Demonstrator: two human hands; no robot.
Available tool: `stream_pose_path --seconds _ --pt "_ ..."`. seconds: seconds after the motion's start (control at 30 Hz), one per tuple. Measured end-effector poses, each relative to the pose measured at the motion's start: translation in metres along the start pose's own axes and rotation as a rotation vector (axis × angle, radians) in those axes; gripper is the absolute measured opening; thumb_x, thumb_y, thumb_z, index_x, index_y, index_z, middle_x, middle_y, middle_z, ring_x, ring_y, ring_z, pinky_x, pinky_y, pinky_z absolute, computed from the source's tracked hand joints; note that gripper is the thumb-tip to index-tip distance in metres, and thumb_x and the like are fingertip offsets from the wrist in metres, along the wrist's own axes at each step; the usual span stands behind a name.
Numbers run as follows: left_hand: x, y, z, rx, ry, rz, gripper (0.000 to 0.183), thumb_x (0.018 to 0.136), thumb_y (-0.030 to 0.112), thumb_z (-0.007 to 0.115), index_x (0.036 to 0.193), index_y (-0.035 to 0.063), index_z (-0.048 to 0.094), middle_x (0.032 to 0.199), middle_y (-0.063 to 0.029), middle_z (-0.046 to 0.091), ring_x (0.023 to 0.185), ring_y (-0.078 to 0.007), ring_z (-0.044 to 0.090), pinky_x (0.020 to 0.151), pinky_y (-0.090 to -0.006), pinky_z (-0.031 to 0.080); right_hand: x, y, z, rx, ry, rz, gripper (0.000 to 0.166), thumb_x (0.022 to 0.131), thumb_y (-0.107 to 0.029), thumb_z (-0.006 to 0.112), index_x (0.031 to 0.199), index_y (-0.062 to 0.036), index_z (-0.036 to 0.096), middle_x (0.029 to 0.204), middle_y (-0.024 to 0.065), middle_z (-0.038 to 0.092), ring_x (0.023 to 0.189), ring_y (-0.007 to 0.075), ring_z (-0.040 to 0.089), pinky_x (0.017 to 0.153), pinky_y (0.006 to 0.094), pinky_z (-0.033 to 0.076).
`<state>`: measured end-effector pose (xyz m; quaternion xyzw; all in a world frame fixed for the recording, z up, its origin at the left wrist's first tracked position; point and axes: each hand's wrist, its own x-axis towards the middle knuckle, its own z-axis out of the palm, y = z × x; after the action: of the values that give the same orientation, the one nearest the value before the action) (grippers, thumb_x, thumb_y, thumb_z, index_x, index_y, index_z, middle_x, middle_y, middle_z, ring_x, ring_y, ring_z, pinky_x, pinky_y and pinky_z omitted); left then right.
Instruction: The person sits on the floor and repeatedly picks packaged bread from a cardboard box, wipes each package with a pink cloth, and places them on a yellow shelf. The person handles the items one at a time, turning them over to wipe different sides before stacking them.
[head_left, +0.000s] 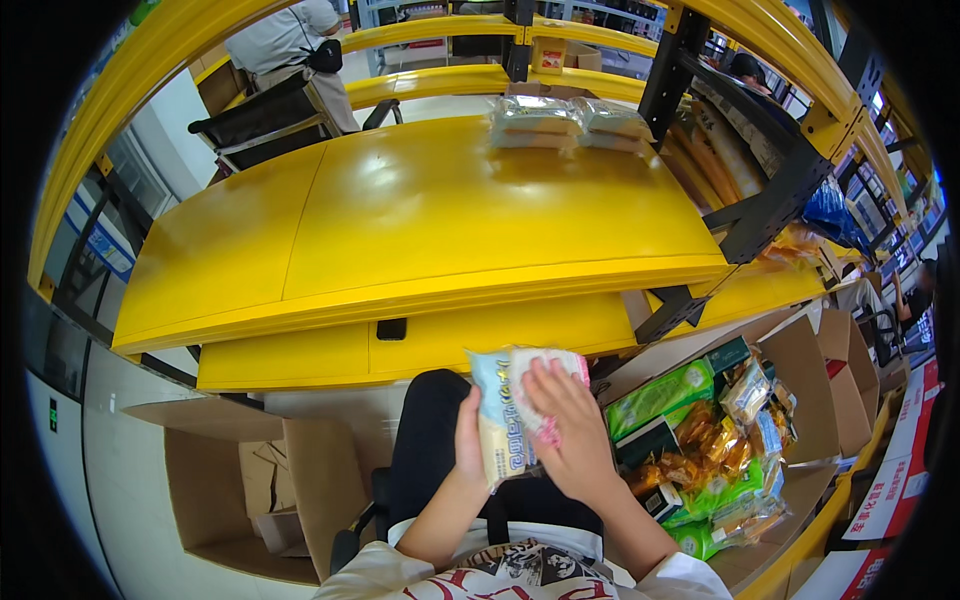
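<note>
My left hand (469, 442) grips the left edge of a plastic-wrapped food packet (496, 420), pale blue and cream with printed characters, above my lap. In my right hand (566, 435), a white cloth with a pink edge (551, 360) lies under the spread fingers, pressed against the packet's right side. Beyond my knees stands a yellow metal shelf (420, 217). Clear-wrapped packets (534, 124) are stacked in two piles at its far right end.
An open cardboard box (322, 480) stands at left with cardboard pieces inside. At right, another cardboard box (799, 382) holds green packs (660, 401) and wrapped foods. A black phone-like object (391, 329) lies on the lower shelf. A person (289, 45) stands beyond a chair (262, 124).
</note>
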<state>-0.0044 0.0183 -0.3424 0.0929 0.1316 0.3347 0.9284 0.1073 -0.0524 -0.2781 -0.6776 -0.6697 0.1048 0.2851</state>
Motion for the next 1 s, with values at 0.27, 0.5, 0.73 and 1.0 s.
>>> stream_pose_path --seconds 0.27,0.5,0.73,1.0 --pt "0.005 0.015 0.001 0.040 -0.105 0.174 0.058 0.092 0.047 0.032 0.133 0.0061 0.036 0.126 -0.0146 0.049 0.110 -0.0258 0.053 0.094 -0.0381 0.043 -0.027 0.034 0.034 1.515 0.075 0.423 0.052 0.083 -0.005 0.057 0.131 0.0024 0.038 0.130 0.0090 0.046 0.118 0.0169 0.044 0.099 0.0314 0.034" --pt "0.011 0.006 0.012 0.675 0.135 0.448 0.052 0.095 0.026 0.039 0.140 0.0067 0.020 0.134 -0.0147 0.038 0.122 -0.0225 0.040 0.100 -0.0332 0.034 -0.015 0.024 0.022 1.335 0.302 0.509 0.053 0.077 0.000 0.065 0.125 0.0036 0.042 0.117 0.0109 0.054 0.107 0.0167 0.053 0.092 0.0289 0.041" --pt "0.008 -0.003 0.015 0.582 -0.031 0.463 0.091 0.077 0.066 0.046 0.141 0.0081 0.017 0.139 -0.0177 0.031 0.126 -0.0312 0.035 0.102 -0.0429 0.032 -0.029 -0.020 0.023 0.353 0.277 -0.049 0.052 0.077 -0.013 0.061 0.126 -0.0058 0.048 0.131 0.0175 0.044 0.119 0.0332 0.044 0.098 0.0412 0.036" --pt "0.001 0.005 0.018 -0.266 -0.346 -0.067 0.081 0.082 0.062 0.040 0.142 0.0119 0.019 0.142 -0.0180 0.026 0.129 -0.0360 0.030 0.101 -0.0523 0.032 -0.007 -0.037 0.004 -0.030 -0.077 -0.206 0.064 0.071 -0.018 0.058 0.133 -0.0121 0.041 0.141 0.0078 0.035 0.130 0.0262 0.033 0.107 0.0409 0.022"
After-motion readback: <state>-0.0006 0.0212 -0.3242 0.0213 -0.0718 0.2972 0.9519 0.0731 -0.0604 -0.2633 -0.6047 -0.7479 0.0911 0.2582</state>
